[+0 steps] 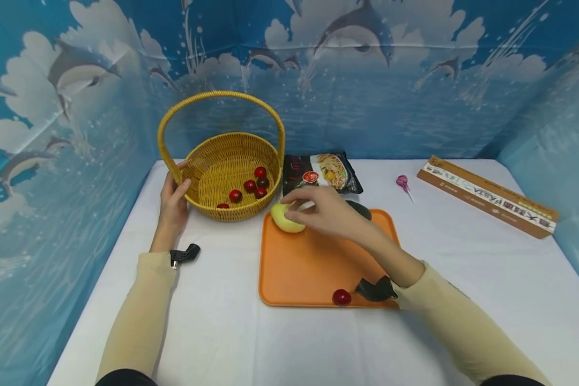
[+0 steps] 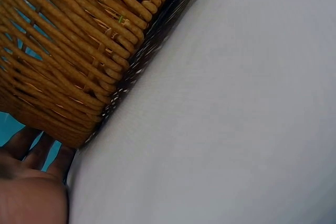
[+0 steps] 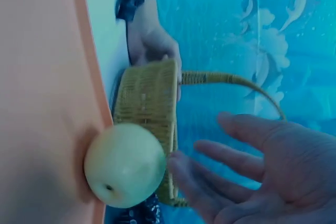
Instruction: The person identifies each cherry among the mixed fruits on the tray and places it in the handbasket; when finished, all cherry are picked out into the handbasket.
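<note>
At the left stands a yellow wicker basket [image 1: 231, 213] with a tall handle and several dark red cherries [image 1: 235, 195] inside. My left hand [image 1: 172, 201] grips its left side, thumb over the rim; in the left wrist view, fingers of the left hand [image 2: 37, 166] reach under the woven wall [image 2: 68, 51]. On the far left corner of an orange tray [image 1: 299, 279] lies a pale yellow-green apple [image 1: 286, 219]. Just over it is my right hand [image 1: 325, 210]. The right wrist view shows the right hand's fingers [image 3: 231, 153] loosely spread beside the apple [image 3: 125, 163], not wrapped around it.
One cherry [image 1: 341, 297] sits at the tray's near edge. Partly behind the right hand is a dark green rounded object [image 1: 360, 209]. A black noodle packet [image 1: 332, 170] lies beyond the tray; a lollipop [image 1: 402, 181] and a long pasta box [image 1: 487, 195] lie right.
</note>
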Demonstrator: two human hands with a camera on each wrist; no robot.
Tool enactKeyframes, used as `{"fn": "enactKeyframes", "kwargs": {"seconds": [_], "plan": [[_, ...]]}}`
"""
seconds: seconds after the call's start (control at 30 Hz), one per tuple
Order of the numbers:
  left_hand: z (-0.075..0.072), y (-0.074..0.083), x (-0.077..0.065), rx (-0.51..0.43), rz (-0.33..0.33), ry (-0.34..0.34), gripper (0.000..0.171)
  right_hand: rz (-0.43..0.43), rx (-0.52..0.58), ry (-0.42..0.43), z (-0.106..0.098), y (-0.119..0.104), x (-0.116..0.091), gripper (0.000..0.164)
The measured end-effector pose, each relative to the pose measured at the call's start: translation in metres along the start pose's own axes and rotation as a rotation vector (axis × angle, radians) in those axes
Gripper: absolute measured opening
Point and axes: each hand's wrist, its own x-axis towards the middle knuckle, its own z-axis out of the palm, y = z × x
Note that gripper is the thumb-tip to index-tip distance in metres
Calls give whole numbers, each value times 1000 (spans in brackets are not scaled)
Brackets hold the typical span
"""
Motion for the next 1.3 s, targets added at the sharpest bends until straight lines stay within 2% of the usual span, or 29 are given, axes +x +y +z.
{"fn": "enactKeyframes", "kwargs": {"seconds": [0.13, 0.33, 0.63, 0.83, 1.03, 1.3], "plan": [[0, 1, -2, -1, -2, 6, 52, 6, -4, -50, 5, -1, -24, 34], [-2, 1, -2, 6, 10, 14, 52, -2, 18, -132, 8, 5, -51, 31], [2, 0, 0, -30, -8, 10, 50, -8, -29, -154, 7, 25, -85, 37], [6, -1, 3, -10, -18, -10, 52, 5, -63, -198, 3, 42, -106, 42], [3, 1, 4, -7, -7, 0, 51, -22, -120, -298, -1, 55, -113, 44], [0, 3, 0, -18, -13, -4, 50, -35, -25, -362, 0, 66, -112, 43]]}}
